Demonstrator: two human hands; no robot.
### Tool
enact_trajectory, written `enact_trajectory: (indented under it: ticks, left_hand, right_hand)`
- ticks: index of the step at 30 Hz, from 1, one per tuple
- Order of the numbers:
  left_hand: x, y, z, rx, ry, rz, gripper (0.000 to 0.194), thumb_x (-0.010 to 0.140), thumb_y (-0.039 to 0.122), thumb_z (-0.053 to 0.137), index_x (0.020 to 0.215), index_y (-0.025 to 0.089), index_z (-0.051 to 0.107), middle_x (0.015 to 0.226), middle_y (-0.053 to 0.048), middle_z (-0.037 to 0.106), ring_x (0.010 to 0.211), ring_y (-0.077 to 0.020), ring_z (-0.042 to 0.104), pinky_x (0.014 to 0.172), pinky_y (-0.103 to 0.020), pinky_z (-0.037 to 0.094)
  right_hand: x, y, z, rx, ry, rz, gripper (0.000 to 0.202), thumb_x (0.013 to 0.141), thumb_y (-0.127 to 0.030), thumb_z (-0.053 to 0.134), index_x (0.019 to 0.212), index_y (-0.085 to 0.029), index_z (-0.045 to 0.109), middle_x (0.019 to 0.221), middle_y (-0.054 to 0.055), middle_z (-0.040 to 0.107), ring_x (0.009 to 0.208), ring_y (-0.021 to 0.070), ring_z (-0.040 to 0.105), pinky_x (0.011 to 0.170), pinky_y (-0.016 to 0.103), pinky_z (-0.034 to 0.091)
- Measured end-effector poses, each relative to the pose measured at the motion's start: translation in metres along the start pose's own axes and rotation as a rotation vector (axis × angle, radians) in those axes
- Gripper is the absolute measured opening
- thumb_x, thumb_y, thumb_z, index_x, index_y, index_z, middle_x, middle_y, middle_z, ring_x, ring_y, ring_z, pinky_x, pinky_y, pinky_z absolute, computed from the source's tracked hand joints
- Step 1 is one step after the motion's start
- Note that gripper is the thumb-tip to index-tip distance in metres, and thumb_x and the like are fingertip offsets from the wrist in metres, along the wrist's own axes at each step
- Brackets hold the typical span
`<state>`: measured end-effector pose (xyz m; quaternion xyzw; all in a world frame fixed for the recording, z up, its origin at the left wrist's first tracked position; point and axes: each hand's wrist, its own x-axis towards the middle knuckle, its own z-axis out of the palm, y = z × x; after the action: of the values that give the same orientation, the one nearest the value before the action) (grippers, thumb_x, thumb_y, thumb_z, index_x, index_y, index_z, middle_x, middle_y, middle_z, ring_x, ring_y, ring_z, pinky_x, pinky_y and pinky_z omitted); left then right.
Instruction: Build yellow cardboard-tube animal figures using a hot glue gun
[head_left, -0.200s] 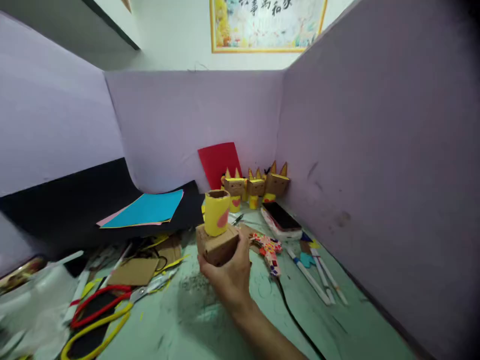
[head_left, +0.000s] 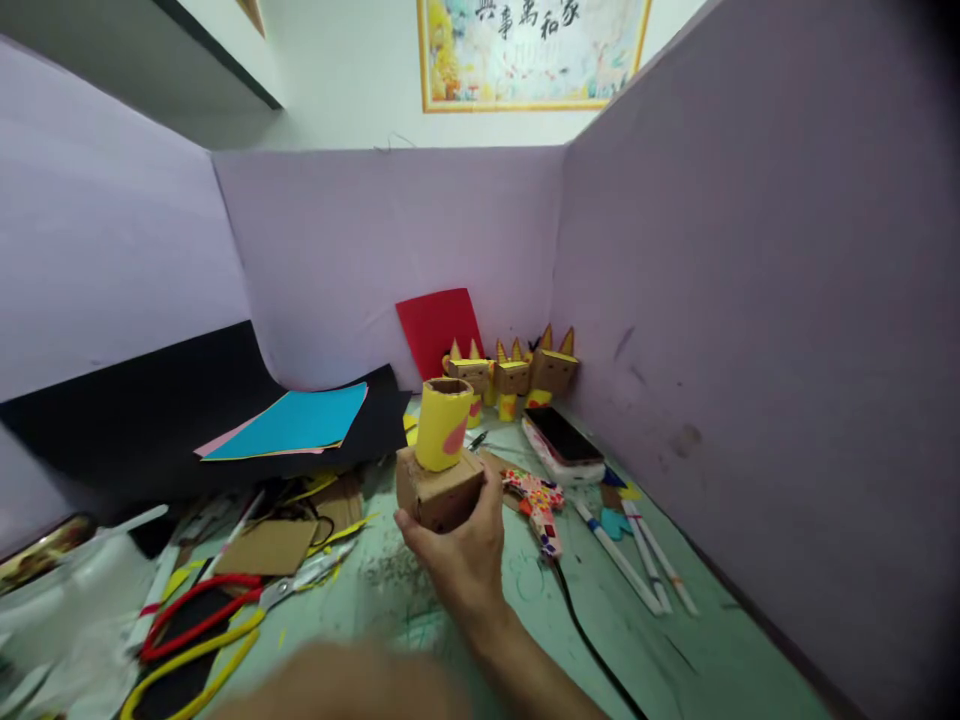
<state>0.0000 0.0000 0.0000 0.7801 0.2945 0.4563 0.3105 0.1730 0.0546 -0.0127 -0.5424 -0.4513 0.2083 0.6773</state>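
Right hand (head_left: 457, 560) at frame centre, fingers (head_left: 491, 480) wrapped around a cardboard block (head_left: 439, 495) with a yellow tube (head_left: 444, 425) standing on it, held above the green tabletop (head_left: 675, 650). Blurred left hand (head_left: 337, 685) at bottom edge; finger state cannot be told. Scissors (head_left: 225, 610) lower left.

matt cardboard box (head_left: 439, 495), yellow paper tube (head_left: 442, 425)

Right hand (head_left: 461, 560) in grip on cardboard box (head_left: 439, 493), yellow tube (head_left: 444, 424) on top; scissors (head_left: 217, 620) left.
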Motion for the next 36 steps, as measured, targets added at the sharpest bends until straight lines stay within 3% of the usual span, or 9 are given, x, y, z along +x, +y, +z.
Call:
enact_trajectory:
  ticks: [4, 8, 12, 16, 19, 25, 31, 33, 36]
  left_hand:
    - [0.06, -0.006, 0.013, -0.076, 0.228, -0.258, 0.076, 0.073, 0.039, 0.071, 0.14, 0.03, 0.036, 0.143, -0.01, 0.042, 0.135, -0.0361, 0.033, 0.102, -0.05, 0.039]
    - [0.088, -0.019, 0.024, -0.297, 0.191, -0.392, 0.1, 0.061, 0.043, 0.078, 0.143, 0.017, 0.028, 0.145, -0.018, 0.041, 0.134, -0.0381, 0.033, 0.105, -0.047, 0.035]
    - [0.09, -0.026, 0.011, -0.581, 0.166, -0.414, 0.083, 0.062, 0.035, 0.074, 0.136, 0.014, 0.042, 0.133, -0.014, 0.055, 0.127, -0.0377, 0.043, 0.101, -0.043, 0.039]
    - [0.087, -0.027, -0.001, -0.808, 0.153, -0.452, 0.071, 0.061, 0.031, 0.069, 0.127, 0.014, 0.053, 0.117, -0.014, 0.066, 0.113, -0.0372, 0.056, 0.09, -0.043, 0.046]
    - [0.084, -0.032, 0.001, -0.834, 0.143, -0.419, 0.068, 0.061, 0.03, 0.071, 0.125, 0.015, 0.055, 0.115, -0.013, 0.067, 0.107, -0.0358, 0.06, 0.087, -0.041, 0.047]
    - [0.094, -0.032, -0.007, -0.49, 0.257, -0.339, 0.084, 0.067, 0.044, 0.072, 0.139, 0.016, 0.039, 0.127, -0.015, 0.056, 0.125, -0.0346, 0.046, 0.1, -0.043, 0.038]
    - [0.133, 0.01, -0.013, -0.062, 0.462, -0.189, 0.101, 0.055, 0.05, 0.077, 0.139, 0.013, 0.035, 0.126, -0.018, 0.051, 0.113, -0.0345, 0.054, 0.092, -0.047, 0.045]
    - [0.142, 0.017, -0.009, 0.098, 0.505, -0.133, 0.092, 0.057, 0.049, 0.076, 0.135, 0.015, 0.043, 0.125, -0.017, 0.053, 0.106, -0.0316, 0.059, 0.089, -0.046, 0.047]
    - [0.147, 0.017, -0.004, 0.273, 0.513, -0.084, 0.054, 0.062, 0.043, 0.074, 0.109, 0.016, 0.066, 0.109, -0.011, 0.066, 0.094, -0.0266, 0.063, 0.086, -0.041, 0.048]
  right_hand:
    - [-0.002, -0.004, -0.001, 0.013, -0.019, 0.027, 0.094, 0.047, -0.043, 0.08, 0.126, -0.02, 0.036, 0.126, 0.016, 0.051, 0.119, 0.0352, 0.049, 0.097, 0.049, 0.041]
    - [-0.003, -0.005, -0.001, -0.027, -0.083, -0.03, 0.091, 0.05, -0.04, 0.078, 0.128, -0.016, 0.038, 0.125, 0.018, 0.052, 0.117, 0.0366, 0.05, 0.095, 0.051, 0.042]
    - [0.011, 0.002, -0.011, 0.108, -0.358, -0.096, 0.087, 0.051, -0.045, 0.082, 0.126, -0.02, 0.046, 0.127, 0.014, 0.053, 0.117, 0.0323, 0.051, 0.098, 0.046, 0.041]
    - [0.037, 0.008, -0.016, 0.263, -0.571, -0.011, 0.089, 0.052, -0.051, 0.082, 0.128, -0.021, 0.047, 0.131, 0.012, 0.053, 0.123, 0.0314, 0.048, 0.104, 0.047, 0.035]
    - [0.049, 0.008, -0.012, 0.342, -0.748, 0.038, 0.089, 0.048, -0.047, 0.085, 0.127, -0.022, 0.05, 0.122, 0.01, 0.06, 0.114, 0.0313, 0.054, 0.095, 0.045, 0.044]
    - [0.047, 0.006, -0.004, 0.279, -0.668, 0.064, 0.081, 0.048, -0.036, 0.085, 0.121, -0.023, 0.054, 0.114, 0.006, 0.064, 0.107, 0.0299, 0.058, 0.091, 0.043, 0.047]
    - [0.033, 0.003, 0.001, 0.197, -0.556, 0.037, 0.089, 0.046, -0.033, 0.085, 0.124, -0.019, 0.046, 0.122, 0.009, 0.059, 0.113, 0.0302, 0.055, 0.097, 0.043, 0.043]
    - [0.03, 0.002, 0.001, 0.172, -0.562, 0.035, 0.09, 0.045, -0.033, 0.085, 0.124, -0.02, 0.045, 0.122, 0.009, 0.058, 0.111, 0.0299, 0.055, 0.095, 0.043, 0.044]
    - [0.026, 0.002, 0.001, 0.136, -0.59, 0.027, 0.084, 0.045, -0.032, 0.085, 0.12, -0.021, 0.049, 0.117, 0.007, 0.061, 0.108, 0.0293, 0.056, 0.093, 0.042, 0.045]
